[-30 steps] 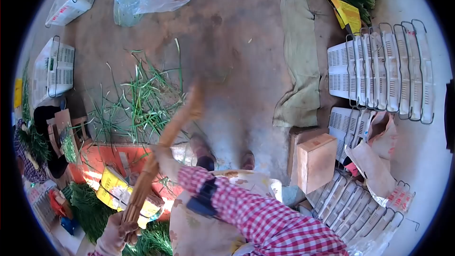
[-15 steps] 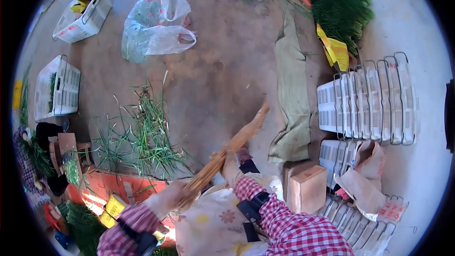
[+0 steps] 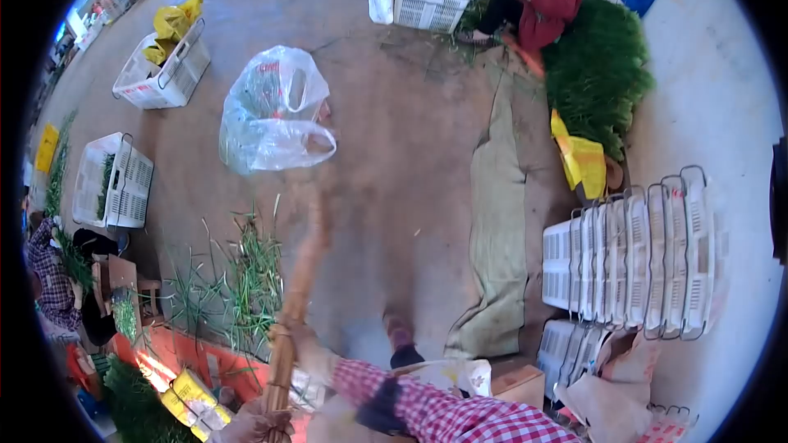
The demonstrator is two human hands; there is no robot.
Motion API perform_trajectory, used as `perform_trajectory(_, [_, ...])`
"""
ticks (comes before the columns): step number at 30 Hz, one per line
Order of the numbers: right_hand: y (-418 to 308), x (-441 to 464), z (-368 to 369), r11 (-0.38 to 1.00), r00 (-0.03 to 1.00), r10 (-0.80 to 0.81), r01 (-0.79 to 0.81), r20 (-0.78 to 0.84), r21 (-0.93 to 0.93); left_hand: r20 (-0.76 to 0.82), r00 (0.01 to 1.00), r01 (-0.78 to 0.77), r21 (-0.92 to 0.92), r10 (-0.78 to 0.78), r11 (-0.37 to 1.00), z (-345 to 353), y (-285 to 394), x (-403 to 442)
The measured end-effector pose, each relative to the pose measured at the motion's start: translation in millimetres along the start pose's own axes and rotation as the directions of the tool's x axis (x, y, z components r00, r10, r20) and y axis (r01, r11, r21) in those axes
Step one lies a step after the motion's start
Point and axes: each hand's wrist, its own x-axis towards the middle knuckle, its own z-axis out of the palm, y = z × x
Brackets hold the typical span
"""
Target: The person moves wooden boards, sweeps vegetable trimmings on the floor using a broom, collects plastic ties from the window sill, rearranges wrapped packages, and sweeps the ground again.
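Note:
A long brown bundle (image 3: 303, 279), like bound straw or sticks, stands nearly upright in the lower middle of the view, its upper end blurred. My left hand (image 3: 264, 425) is wrapped round its lower end near the bottom edge. Higher up, my right hand (image 3: 312, 354) grips its middle, below a red checked sleeve. Loose green stalks (image 3: 256, 283) lie on the floor to the left of the bundle. Beyond its top end sits a clear plastic bag (image 3: 275, 115).
White crates (image 3: 632, 258) stand in a row at the right, beside a green cloth strip (image 3: 497, 238). One person (image 3: 554, 4) sits by piled greens (image 3: 603, 66); another (image 3: 53, 271) is at the left. More white crates (image 3: 115, 180) stand at the left.
The bundle swung from a rightward slant to nearly upright, with both hands still on it. The view has tilted up, bringing the seated person at the top into sight.

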Motion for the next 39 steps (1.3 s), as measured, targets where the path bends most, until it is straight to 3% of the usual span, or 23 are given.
perform_trajectory(1, [-24, -20, -14, 0.993, 0.997, -0.076, 0.077, 0.015, -0.094, 0.106, 0.994, 0.012, -0.079, -0.003, 0.997, 1, -2, 8])
perform_trajectory(2, [-34, -35, -39, 0.936, 0.901, -0.348, 0.349, 0.259, 0.046, 0.116, 0.99, 0.066, 0.115, -0.08, 0.991, 0, 6, 28])
perform_trajectory(3, [-47, -28, -70, 0.827, 0.837, -0.529, 0.545, 0.138, -0.138, 0.257, 0.966, 0.022, -0.088, 0.001, 0.996, -4, 2, 58])
perform_trajectory(4, [-46, 74, -176, 0.961, 0.851, -0.269, 0.205, 0.451, 0.187, 0.367, 0.929, 0.09, -0.075, -0.056, 0.993, -9, 0, 92])
perform_trajectory(5, [-100, -21, -121, 0.912, 0.956, -0.293, 0.286, 0.021, -0.294, 0.124, 0.99, 0.082, -0.179, -0.06, 0.98, 18, 9, 109])
perform_trajectory(6, [-115, -30, -124, 0.879, 0.934, -0.349, 0.355, 0.077, -0.318, 0.409, 0.913, 0.15, -0.314, -0.009, 0.937, 19, 11, 135])
perform_trajectory(9, [-140, 20, -190, 0.987, 0.956, -0.064, 0.018, -0.286, -0.162, 0.396, 0.916, 0.003, -0.155, 0.059, 0.988, 31, 0, 181])
perform_trajectory(11, [-118, 19, -157, 0.937, 0.973, -0.019, -0.064, -0.231, -0.344, 0.127, 0.991, -0.009, -0.141, 0.027, 0.99, 36, 3, 154])
perform_trajectory(12, [-101, 21, -140, 0.902, 0.98, -0.013, -0.074, -0.2, -0.425, 0.333, 0.94, 0.079, -0.425, 0.075, 0.902, 0, -25, 152])
perform_trajectory(13, [-73, 82, -181, 0.961, 0.983, 0.132, -0.158, -0.125, -0.227, 0.14, 0.986, -0.029, -0.363, 0.085, 0.932, -3, -33, 133])
perform_trajectory(14, [-52, 69, -134, 0.909, 0.979, -0.017, -0.069, -0.201, -0.411, 0.001, 0.996, -0.083, -0.317, 0.088, 0.945, 3, -33, 97])
perform_trajectory(16, [-27, 78, -79, 0.878, 0.963, 0.268, -0.239, 0.011, -0.415, -0.119, 0.979, -0.2, -0.447, 0.163, 0.872, 10, -41, 66])
perform_trajectory(19, [-32, 18, 12, 0.853, 0.944, 0.212, -0.053, 0.252, -0.52, -0.037, 0.879, -0.43, -0.495, 0.476, 0.755, 23, -56, 62])
perform_trajectory(20, [-29, 39, 0, 0.92, 0.904, 0.225, -0.073, 0.364, -0.386, -0.015, 0.837, -0.489, -0.467, 0.546, 0.737, 25, -60, 47])
perform_trajectory(22, [-61, 51, -7, 0.758, 0.673, 0.343, 0.212, 0.655, -0.616, 0.005, 0.762, -0.59, -0.406, 0.647, 0.698, 7, -75, 23])
perform_trajectory(24, [-109, -2, 17, 0.698, 0.508, 0.716, -0.551, 0.479, -0.458, -0.191, 0.765, -0.642, -0.305, 0.615, 0.703, -19, -124, 9])
perform_trajectory(25, [-122, -26, 16, 0.657, 0.556, 0.744, -0.51, 0.37, -0.556, -0.385, 0.751, -0.643, -0.237, 0.537, 0.728, -31, -149, 5])
perform_trajectory(27, [-123, -75, 7, 0.423, 0.966, 0.245, -0.187, -0.087, -0.886, -0.628, 0.671, -0.666, -0.277, 0.394, 0.692, -55, -224, 12])
perform_trajectory(29, [-138, -72, -56, -0.124, 0.973, 0.086, -0.203, -0.214, -0.971, -0.664, 0.637, -0.74, -0.386, 0.392, 0.55, -71, -327, 33])
perform_trajectory(31, [-135, -65, -94, -0.38, 0.946, -0.088, -0.323, -0.313, -0.867, -0.597, 0.8, -0.558, -0.704, 0.058, 0.439, -74, -425, 62])
perform_trajectory(33, [-120, -55, -110, -0.319, 0.973, -0.088, -0.23, -0.213, -0.92, -0.636, 0.766, -0.542, -0.718, -0.095, 0.436, -41, -466, 73])
perform_trajectory(35, [-108, -26, -145, -0.195, 0.909, -0.062, -0.416, -0.412, -0.888, -0.591, 0.778, -0.475, -0.775, -0.211, 0.417, -17, -509, 88])
perform_trajectory(39, [-72, -58, -95, -0.286, 0.913, -0.16, -0.407, -0.376, -0.868, -0.589, 0.777, -0.505, -0.793, -0.222, 0.341, 31, -551, 132])
